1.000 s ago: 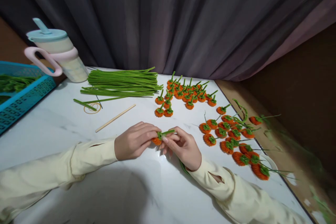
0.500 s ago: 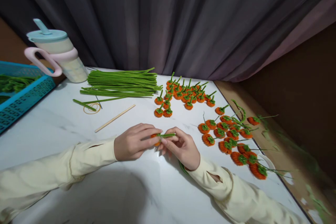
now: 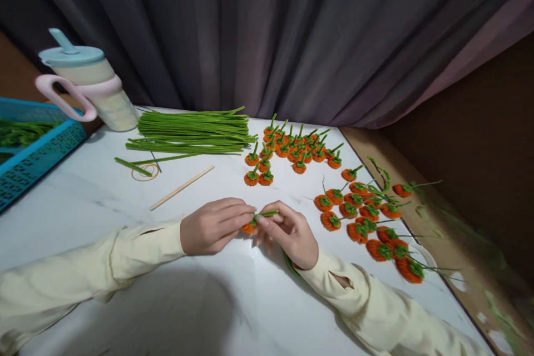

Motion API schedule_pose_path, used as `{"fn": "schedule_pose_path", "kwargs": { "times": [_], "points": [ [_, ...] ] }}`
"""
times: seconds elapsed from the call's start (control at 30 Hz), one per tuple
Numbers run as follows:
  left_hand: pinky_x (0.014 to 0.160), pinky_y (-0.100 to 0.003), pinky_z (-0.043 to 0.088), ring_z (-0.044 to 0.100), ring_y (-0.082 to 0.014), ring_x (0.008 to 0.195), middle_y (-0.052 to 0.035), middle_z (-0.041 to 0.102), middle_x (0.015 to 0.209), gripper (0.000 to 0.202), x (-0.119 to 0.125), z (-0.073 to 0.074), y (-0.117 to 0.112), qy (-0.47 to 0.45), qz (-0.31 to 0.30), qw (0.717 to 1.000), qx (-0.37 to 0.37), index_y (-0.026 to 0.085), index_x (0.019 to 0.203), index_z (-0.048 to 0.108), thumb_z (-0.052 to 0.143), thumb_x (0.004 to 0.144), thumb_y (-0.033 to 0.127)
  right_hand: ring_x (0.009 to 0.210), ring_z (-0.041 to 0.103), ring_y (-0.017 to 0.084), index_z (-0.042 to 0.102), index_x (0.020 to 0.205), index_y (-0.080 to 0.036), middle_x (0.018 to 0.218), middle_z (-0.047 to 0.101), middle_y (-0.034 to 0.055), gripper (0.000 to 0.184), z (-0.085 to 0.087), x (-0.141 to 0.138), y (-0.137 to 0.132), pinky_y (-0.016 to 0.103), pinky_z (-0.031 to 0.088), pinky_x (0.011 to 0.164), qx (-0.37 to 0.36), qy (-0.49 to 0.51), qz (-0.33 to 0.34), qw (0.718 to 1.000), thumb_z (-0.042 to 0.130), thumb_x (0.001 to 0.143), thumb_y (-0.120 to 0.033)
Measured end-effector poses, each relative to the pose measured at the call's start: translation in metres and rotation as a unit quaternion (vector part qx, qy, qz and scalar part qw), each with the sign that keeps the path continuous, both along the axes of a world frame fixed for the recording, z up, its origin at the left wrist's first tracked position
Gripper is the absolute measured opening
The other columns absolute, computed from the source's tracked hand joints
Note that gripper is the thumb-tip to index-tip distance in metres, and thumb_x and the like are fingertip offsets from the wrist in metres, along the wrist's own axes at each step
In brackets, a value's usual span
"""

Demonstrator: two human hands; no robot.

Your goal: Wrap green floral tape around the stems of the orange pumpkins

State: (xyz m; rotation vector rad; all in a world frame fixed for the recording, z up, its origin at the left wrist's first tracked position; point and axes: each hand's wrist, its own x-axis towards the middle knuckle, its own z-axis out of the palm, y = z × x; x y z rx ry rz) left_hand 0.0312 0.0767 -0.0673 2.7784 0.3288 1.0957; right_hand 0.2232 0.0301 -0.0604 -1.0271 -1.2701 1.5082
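Observation:
My left hand [image 3: 219, 226] is closed around a small orange pipe-cleaner pumpkin [image 3: 249, 228], most of it hidden by the fingers. A green stem [image 3: 267, 213] sticks out of its top toward the right. My right hand [image 3: 291, 233] pinches the base of that stem between thumb and forefinger, close against the left fingertips. Under the right wrist lies a curved green piece [image 3: 291, 265], partly covered. Right of the hands, several orange pumpkins [image 3: 331, 221] with green leaves and thin stems rest on the white table [image 3: 187, 300].
Behind my hands lie a wooden stick [image 3: 182, 188], rubber bands [image 3: 145, 172] and a bundle of green pipe cleaners [image 3: 194, 132]. More pumpkins with upright stems [image 3: 299, 167] stand at the back. On the left are a tumbler [image 3: 112, 105] and a blue basket [image 3: 45, 150]. A dark curtain [image 3: 233, 28] hangs behind.
My left fingers have shifted slightly up to the stem's base, and the pumpkin now shows below them. The right hand keeps its pinch nearly in place.

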Motion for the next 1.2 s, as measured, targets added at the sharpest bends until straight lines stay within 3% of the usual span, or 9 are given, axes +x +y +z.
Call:
{"fn": "schedule_pose_path", "kwargs": {
  "times": [0.13,0.33,0.67,0.93,1.2],
  "points": [
    [0.084,-0.037,0.054,0.059,-0.0208,0.099,-0.0151,0.063,0.104,0.038,0.0006,0.0,-0.0008,-0.015,0.002,1.0,-0.027,0.013,0.121,0.042,0.042,0.084,0.006,0.049,0.06,0.012,0.051,0.081,-0.018,0.063,0.064,0.0003,0.026,-0.0012,0.0001,-0.0001,0.02,0.042,0.039,0.002,-0.008,-0.004,1.0,0.063,0.078,-0.041],
    [0.083,-0.038,0.053,0.057,-0.0225,0.099,-0.0166,0.063,0.104,0.036,-0.0003,-0.0008,0.0003,-0.009,-0.024,1.0,0.0,0.012,0.119,0.044,0.042,0.083,0.006,0.049,0.06,0.013,0.054,0.083,-0.019,0.063,0.064,0.0007,0.023,-0.0007,-0.0003,-0.0008,0.021,0.043,0.039,0.028,-0.038,-0.015,0.999,0.062,0.079,-0.039],
    [0.08,-0.036,0.053,0.057,-0.0215,0.092,-0.0142,0.063,0.096,0.032,0.0018,0.0029,-0.0007,0.002,-0.009,1.0,0.011,0.011,0.112,0.048,0.042,0.081,0.005,0.05,0.06,0.013,0.056,0.083,-0.018,0.064,0.065,0.0024,0.019,-0.0001,0.001,-0.0032,0.022,0.045,0.042,0.056,-0.081,-0.02,0.995,0.06,0.081,-0.037],
    [0.072,-0.031,0.05,0.053,-0.0171,0.079,-0.0117,0.06,0.086,0.026,0.0031,0.0057,-0.0005,-0.011,-0.054,0.987,-0.153,0.012,0.103,0.051,0.04,0.081,0.003,0.05,0.061,0.012,0.056,0.08,-0.017,0.065,0.066,0.0023,0.02,0.0008,-0.0004,-0.0026,0.021,0.046,0.043,0.045,-0.064,-0.015,0.997,0.062,0.079,-0.036],
    [0.069,-0.021,0.046,0.056,-0.0119,0.075,-0.0068,0.061,0.083,0.02,0.0031,0.0077,-0.0048,-0.029,-0.033,0.955,-0.293,0.013,0.094,0.055,0.045,0.079,0.004,0.048,0.058,0.009,0.055,0.084,-0.016,0.064,0.063,0.0002,0.02,-0.0007,0.0006,-0.0016,0.017,0.045,0.042,0.037,-0.027,0.0,0.999,0.065,0.077,-0.033]
  ]
}}
